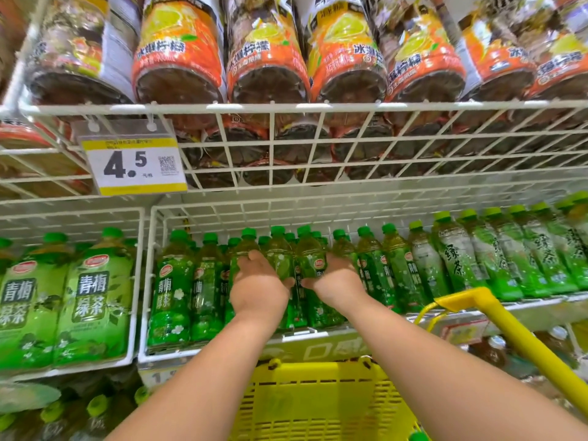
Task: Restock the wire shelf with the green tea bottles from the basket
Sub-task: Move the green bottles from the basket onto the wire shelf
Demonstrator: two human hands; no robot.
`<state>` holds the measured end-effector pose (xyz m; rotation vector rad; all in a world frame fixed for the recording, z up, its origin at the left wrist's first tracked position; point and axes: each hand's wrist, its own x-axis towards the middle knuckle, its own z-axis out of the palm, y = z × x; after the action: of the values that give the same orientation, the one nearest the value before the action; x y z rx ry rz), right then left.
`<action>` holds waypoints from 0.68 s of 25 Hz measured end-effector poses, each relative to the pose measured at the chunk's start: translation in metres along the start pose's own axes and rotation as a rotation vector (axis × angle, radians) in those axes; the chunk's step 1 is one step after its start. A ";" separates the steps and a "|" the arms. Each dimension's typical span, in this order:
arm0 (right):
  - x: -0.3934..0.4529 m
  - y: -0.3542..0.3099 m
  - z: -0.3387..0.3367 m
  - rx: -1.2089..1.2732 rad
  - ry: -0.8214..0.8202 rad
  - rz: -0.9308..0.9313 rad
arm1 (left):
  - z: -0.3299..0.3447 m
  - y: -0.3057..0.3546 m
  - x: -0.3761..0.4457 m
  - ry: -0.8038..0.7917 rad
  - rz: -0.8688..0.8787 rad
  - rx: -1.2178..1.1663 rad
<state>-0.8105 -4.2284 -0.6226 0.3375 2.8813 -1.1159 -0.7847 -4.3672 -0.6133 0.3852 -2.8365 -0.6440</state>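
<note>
hands, left (259,283) and right (335,278), outstretched, gripping shelved green tea bottles (280,259)

Green-capped green tea bottles (280,265), yellow basket (318,402), white wire shelf (270,337)

- Above you a white upper wire rack (318,144) carries orange-labelled bottles (178,49).
- A price tag (135,163) with "4.5" hangs from it at your left.
- Large green bottles (92,300) stand in the left compartment.
- The light is bright and even.
</note>
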 end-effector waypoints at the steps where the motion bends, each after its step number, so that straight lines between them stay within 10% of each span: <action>1: 0.001 -0.001 0.002 -0.030 0.000 0.004 | 0.003 -0.001 0.000 0.002 0.006 0.012; 17: -0.029 0.001 0.002 -0.013 0.054 -0.029 | 0.008 0.001 -0.023 0.052 0.135 0.229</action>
<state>-0.7816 -4.2340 -0.6215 0.3318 2.9485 -1.1088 -0.7654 -4.3564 -0.6235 0.2388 -2.8621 -0.2804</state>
